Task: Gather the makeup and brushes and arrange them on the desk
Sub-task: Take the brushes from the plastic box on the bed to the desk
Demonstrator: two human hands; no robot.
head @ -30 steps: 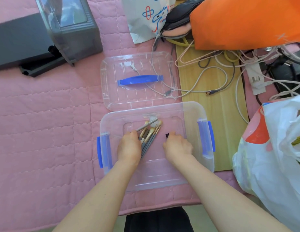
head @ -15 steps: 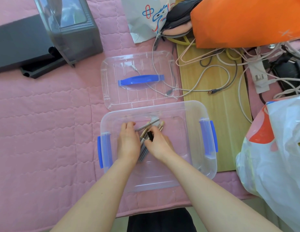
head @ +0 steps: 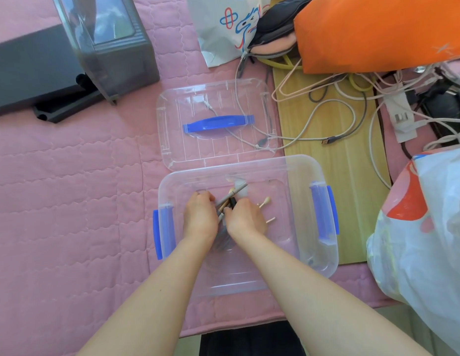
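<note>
— What have the hands got?
— The left hand [head: 200, 217] curls its fingers round a bundle of brushes [head: 225, 200]. The right hand [head: 245, 218] pinches a black makeup piece [head: 233, 201] against that bundle.
— Where is all that?
— Inside the clear bin [head: 324, 173] on the pink quilt [head: 69, 201]. Two loose brushes [head: 267, 200] lie just right of the right hand. The lid [head: 172, 111] lies beyond the bin.
— Any writing?
— The white bag [head: 213, 47] shows a blue-and-red drawing, with nothing I can read.

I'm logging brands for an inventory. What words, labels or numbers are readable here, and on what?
None can be read.
The white bag shows only blue and red drawings, no letters.
The plastic bag bears red patches, no legible text.
The brushes show no readable marks.
</note>
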